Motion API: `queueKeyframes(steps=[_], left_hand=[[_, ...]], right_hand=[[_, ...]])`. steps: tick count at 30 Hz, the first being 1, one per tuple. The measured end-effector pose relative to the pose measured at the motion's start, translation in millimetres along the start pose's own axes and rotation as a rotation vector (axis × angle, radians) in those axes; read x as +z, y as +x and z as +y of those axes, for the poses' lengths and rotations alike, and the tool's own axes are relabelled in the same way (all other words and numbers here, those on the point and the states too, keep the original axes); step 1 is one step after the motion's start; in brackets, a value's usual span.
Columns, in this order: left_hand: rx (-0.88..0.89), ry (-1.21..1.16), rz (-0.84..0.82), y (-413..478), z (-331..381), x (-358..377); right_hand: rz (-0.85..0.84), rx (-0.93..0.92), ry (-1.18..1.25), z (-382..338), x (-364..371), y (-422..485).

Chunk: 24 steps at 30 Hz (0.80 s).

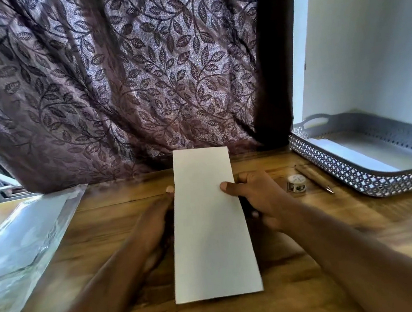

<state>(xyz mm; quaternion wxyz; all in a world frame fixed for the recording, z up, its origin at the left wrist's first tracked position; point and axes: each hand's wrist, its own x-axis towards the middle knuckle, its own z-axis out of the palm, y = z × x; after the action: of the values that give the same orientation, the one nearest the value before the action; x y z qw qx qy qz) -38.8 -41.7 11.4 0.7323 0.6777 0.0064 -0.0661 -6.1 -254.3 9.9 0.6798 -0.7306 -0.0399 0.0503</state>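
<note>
A long white folded sheet of paper [211, 226] is held above the wooden table [312, 259], its length running away from me. My left hand [155, 219] grips its left edge, mostly hidden behind the sheet, with only a fingertip showing over the edge. My right hand [254, 194] pinches the right edge, thumb on top of the paper and fingers underneath.
A clear plastic sleeve or bag [23, 241] lies at the left. At the right stand a grey perforated tray [367, 156], a small white tape roll [296, 183] and a pen [314, 178]. A leaf-patterned curtain [127, 75] hangs behind the table.
</note>
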Motion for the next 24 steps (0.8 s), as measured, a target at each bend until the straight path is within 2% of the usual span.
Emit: queueKeyframes(steps=[2,5,11,15,24], left_hand=[[0.049,0.004,0.022,8,-3,-5],[0.131,0.175,0.099,17,-7,-13],[0.245,0.759,0.253,24,-16,-22],[0.334,1.028,0.231,22,-18,-20],[0.420,1.150,0.235,25,-23,-17]], right_hand=[[0.040,0.010,-0.081,5,-2,4],[0.093,0.021,-0.213,9,-1,8],[0.116,-0.035,-0.505,11,6,9],[0.168,-0.107,-0.609,13,8,11],[0.191,-0.165,-0.669,17,9,15]])
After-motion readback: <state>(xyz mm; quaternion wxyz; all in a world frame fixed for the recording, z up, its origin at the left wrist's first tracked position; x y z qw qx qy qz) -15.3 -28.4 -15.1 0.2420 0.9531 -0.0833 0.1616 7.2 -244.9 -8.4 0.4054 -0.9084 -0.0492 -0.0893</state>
